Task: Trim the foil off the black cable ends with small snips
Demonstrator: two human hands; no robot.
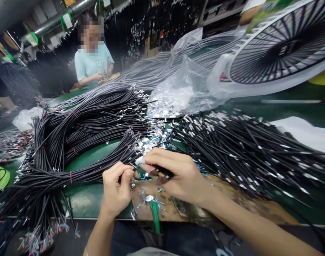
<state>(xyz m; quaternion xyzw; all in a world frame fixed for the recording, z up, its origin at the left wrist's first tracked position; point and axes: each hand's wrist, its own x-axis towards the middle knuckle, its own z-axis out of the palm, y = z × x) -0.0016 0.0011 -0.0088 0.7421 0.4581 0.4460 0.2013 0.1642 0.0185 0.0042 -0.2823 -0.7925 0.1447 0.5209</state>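
My left hand (116, 188) is closed in a pinch on a thin black cable end, near the front of a bundle of black cables (93, 174) tied with a red band. My right hand (181, 176) is close beside it, fingers curled around a dark hand tool (163, 172) mostly hidden by the palm; its exact kind is unclear. White wrapping (140, 160) covers one right fingertip. Under both hands lies a worn brown board (143, 209), scattered with short blue wire scraps (160, 190) and a crumpled foil piece (149, 198).
Banded black cables (79, 124) are heaped at left, loose foil-ended ones (245, 153) at right. A clear plastic bag (183, 92) sits mid-table, with grey cable coils (162, 67) behind. A white fan (282, 49) stands at upper right. A co-worker (93, 60) sits across the green table (84, 204).
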